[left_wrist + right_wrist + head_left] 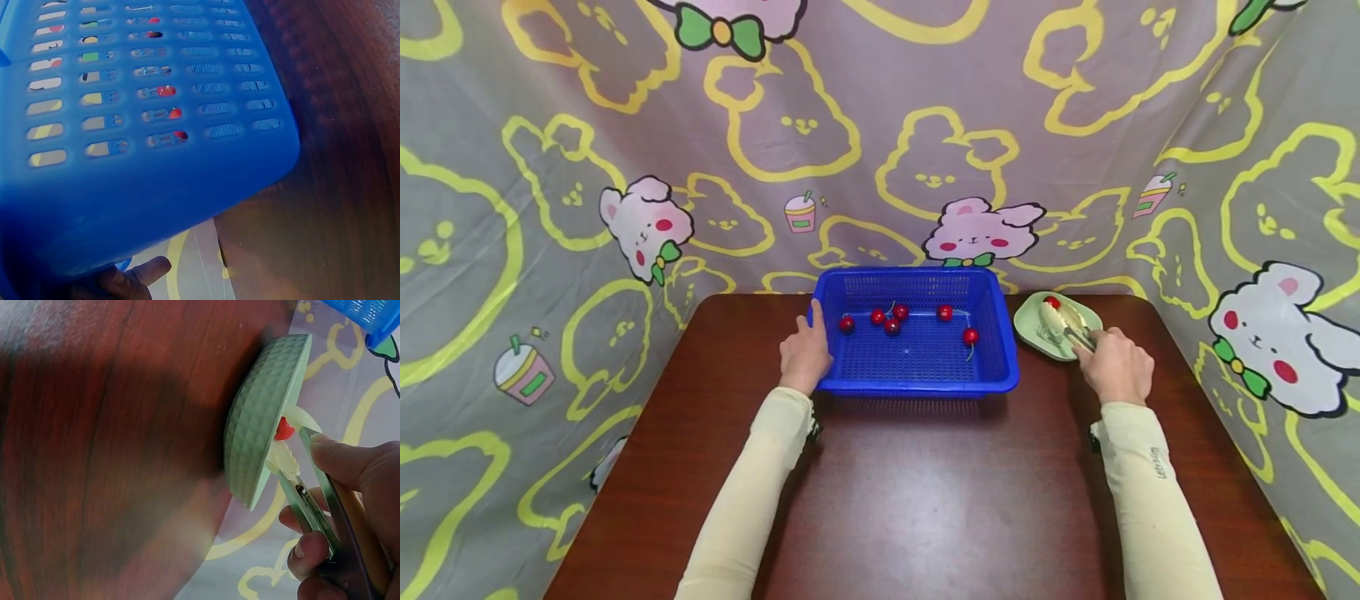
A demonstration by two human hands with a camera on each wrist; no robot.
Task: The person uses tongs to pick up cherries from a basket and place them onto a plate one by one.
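A blue plastic basket stands on the table with several red cherries in it, some with stems. My left hand grips its left rim; in the left wrist view, fingers show below the basket wall, the rest mostly hidden. My right hand holds metal tongs with cream scalloped tips over a pale green bowl. One red cherry shows at the bowl's rim, between or just behind the parted tips; whether they touch it I cannot tell.
The dark brown wooden table ends at a patterned cloth hung behind and at both sides. The bowl stands close to the right of the basket, near the table's back edge.
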